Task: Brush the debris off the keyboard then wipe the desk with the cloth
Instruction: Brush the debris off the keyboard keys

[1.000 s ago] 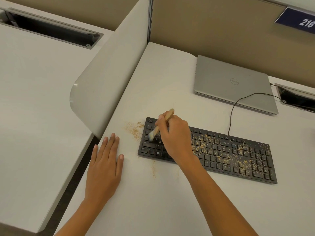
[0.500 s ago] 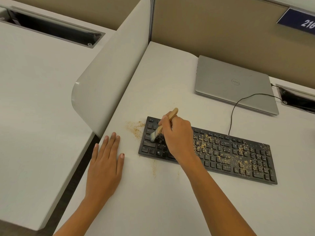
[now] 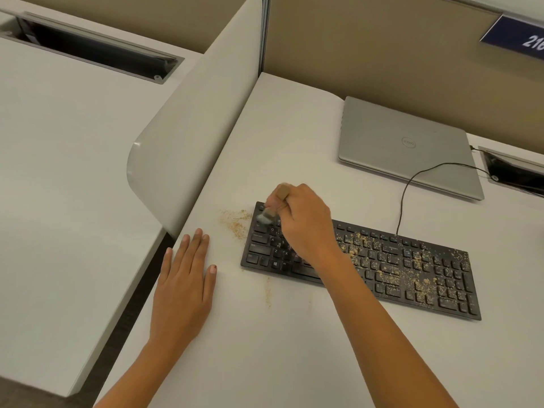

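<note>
A black keyboard [image 3: 406, 269] lies on the white desk [image 3: 294, 348], its middle and right keys speckled with tan crumbs. My right hand [image 3: 306, 222] grips a small wooden-handled brush [image 3: 269, 212], blurred, with its pale bristles on the keyboard's top-left keys. A patch of brushed-off debris [image 3: 235, 222] lies on the desk just left of the keyboard, and a thin trail of crumbs [image 3: 268, 291] sits in front of it. My left hand [image 3: 185, 281] rests flat on the desk, fingers straight, left of the keyboard. No cloth is in view.
A closed silver laptop [image 3: 406, 148] lies behind the keyboard, with the keyboard's black cable [image 3: 412, 184] running to a cable slot [image 3: 515, 172] at the right. A curved white divider [image 3: 188, 134] separates this desk from the neighbouring desk [image 3: 59, 172] on the left.
The brush has swept up and left across the keyboard's left end, and its handle now stands steeper in my right hand. My left hand has stayed flat in place.
</note>
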Motion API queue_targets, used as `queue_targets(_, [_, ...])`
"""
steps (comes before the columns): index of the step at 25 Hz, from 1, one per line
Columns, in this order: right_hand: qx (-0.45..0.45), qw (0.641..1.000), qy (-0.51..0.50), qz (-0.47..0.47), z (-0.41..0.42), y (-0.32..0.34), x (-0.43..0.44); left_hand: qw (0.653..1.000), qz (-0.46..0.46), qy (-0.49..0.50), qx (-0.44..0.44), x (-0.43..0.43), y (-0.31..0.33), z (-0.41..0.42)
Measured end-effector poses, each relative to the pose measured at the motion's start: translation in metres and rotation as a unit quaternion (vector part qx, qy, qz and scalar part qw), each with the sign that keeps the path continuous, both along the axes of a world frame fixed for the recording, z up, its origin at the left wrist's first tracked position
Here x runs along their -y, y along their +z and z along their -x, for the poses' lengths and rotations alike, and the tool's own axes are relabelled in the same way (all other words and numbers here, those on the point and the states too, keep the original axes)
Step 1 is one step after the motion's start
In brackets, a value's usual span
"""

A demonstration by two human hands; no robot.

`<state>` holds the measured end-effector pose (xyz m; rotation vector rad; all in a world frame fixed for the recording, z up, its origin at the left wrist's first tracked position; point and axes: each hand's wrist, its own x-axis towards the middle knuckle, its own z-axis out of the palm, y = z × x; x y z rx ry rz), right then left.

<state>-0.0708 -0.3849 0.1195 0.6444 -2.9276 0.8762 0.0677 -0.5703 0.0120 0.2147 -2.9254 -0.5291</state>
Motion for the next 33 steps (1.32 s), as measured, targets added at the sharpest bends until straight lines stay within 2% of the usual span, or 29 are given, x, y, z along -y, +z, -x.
queue_targets(2, [-0.031, 0.999, -0.013, -0.001, 0.003, 0.006, 0.000, 1.000, -0.001, 0.003, -0.001, 0.001, 0.000, 0.001])
queue_targets(5, [0.024, 0.999, 0.031, 0.027, 0.005, 0.007, 0.005, 1.000, 0.001, 0.003, 0.002, 0.002, -0.001, -0.001])
queue_targets(7, [0.017, 0.999, 0.025, -0.028, 0.009, 0.009, 0.004, 1.000, -0.001, 0.001, 0.002, 0.002, -0.002, -0.001])
queue_targets(8, [-0.015, 0.998, 0.004, -0.067, 0.013, 0.012, 0.002, 1.000, -0.001, 0.000, 0.002, 0.001, -0.001, -0.001])
queue_targets(10, [-0.054, 0.994, -0.030, -0.086, 0.018, 0.019, 0.001, 1.000, -0.002, 0.002, -0.001, 0.000, -0.001, 0.000])
queue_targets(13, [0.044, 0.999, 0.015, 0.004, 0.020, 0.021, 0.007, 1.000, -0.003, 0.004, -0.001, 0.001, -0.002, -0.001])
queue_targets(14, [0.064, 0.998, 0.027, 0.006, 0.019, 0.020, 0.008, 1.000, -0.004, 0.004, -0.001, 0.001, -0.002, -0.001])
queue_targets(17, [0.007, 0.996, 0.000, -0.088, 0.024, 0.020, 0.000, 1.000, -0.002, 0.001, -0.003, 0.000, 0.000, 0.000])
queue_targets(18, [-0.012, 0.996, -0.009, -0.093, 0.024, 0.021, -0.003, 1.000, -0.001, 0.001, -0.004, 0.000, 0.000, 0.000])
queue_targets(20, [0.013, 0.999, -0.003, -0.042, 0.022, 0.023, -0.004, 1.000, -0.001, 0.002, -0.004, 0.002, 0.000, -0.001])
queue_targets(23, [0.024, 0.998, -0.018, -0.063, 0.012, 0.019, -0.008, 1.000, -0.001, 0.001, -0.003, 0.002, -0.002, -0.001])
queue_targets(27, [0.002, 0.995, -0.096, 0.009, 0.002, 0.015, -0.013, 1.000, 0.004, 0.000, -0.008, 0.001, 0.000, 0.000])
queue_targets(30, [0.028, 0.995, -0.090, -0.006, -0.007, 0.012, -0.010, 1.000, 0.003, 0.000, -0.010, 0.001, 0.000, -0.001])
queue_targets(33, [0.027, 0.993, -0.110, 0.027, -0.010, 0.013, -0.010, 1.000, 0.002, 0.000, -0.008, 0.001, 0.000, -0.001])
